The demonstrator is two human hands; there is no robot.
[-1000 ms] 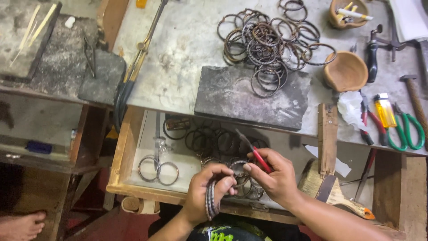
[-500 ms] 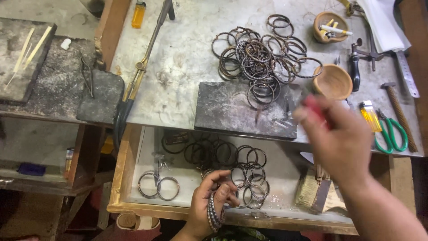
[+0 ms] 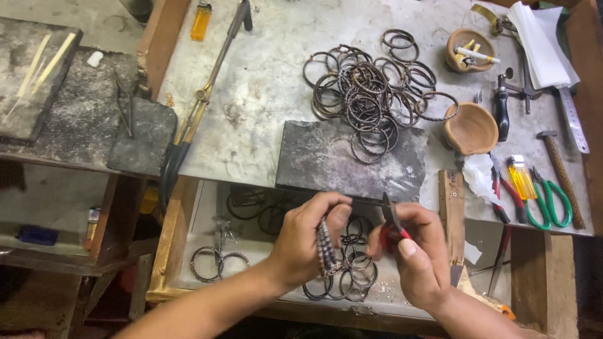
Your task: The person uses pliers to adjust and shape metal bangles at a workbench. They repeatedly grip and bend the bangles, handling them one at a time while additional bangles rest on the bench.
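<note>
Far left: a lower side shelf point(image 3: 56, 135), dusty grey, with a dark slab point(image 3: 141, 135) on it and a couple of pale sticks point(image 3: 38, 66) lying on another slab at the corner.
Bench surface: the grey worktop point(image 3: 264, 94) is pretty stained and scuffed, and wood shows along its edges.
Along the left edge: a long torch point(image 3: 204, 94) lies diagonally, with an orange lighter point(image 3: 201, 21) up by the top edge.
Drawer: an open wooden drawer point(image 3: 176, 251) sits below the worktop with loose metal rings point(image 3: 220, 263) scattered in it.
Left hand point(image 3: 308, 242): curled shut round a stack of bangles point(image 3: 325, 248), held edge-on over the drawer.
Right hand point(image 3: 418, 251): closed on red-handled pliers point(image 3: 391, 227), tip pointing up, just beside the bangles. Can't quite tell if the tip touches them, it's a bit blurry there.
Middle of bench: a flat dark stone block point(image 3: 352, 157) sits right above the hands, with a heap of dark wire rings point(image 3: 370, 94) spilling onto its top edge.
Right of that: a clay bowl point(image 3: 471, 129) sits near a smaller clay dish point(image 3: 468, 50) holding bits.
Far right: green-handled cutters point(image 3: 553, 201), a yellow lighter point(image 3: 521, 179), a hammer point(image 3: 559, 169), a steel ruler point(image 3: 571, 119) and a stack of white paper point(image 3: 537, 44).
Room: not much to see; it's just darker floor around the bench.
</note>
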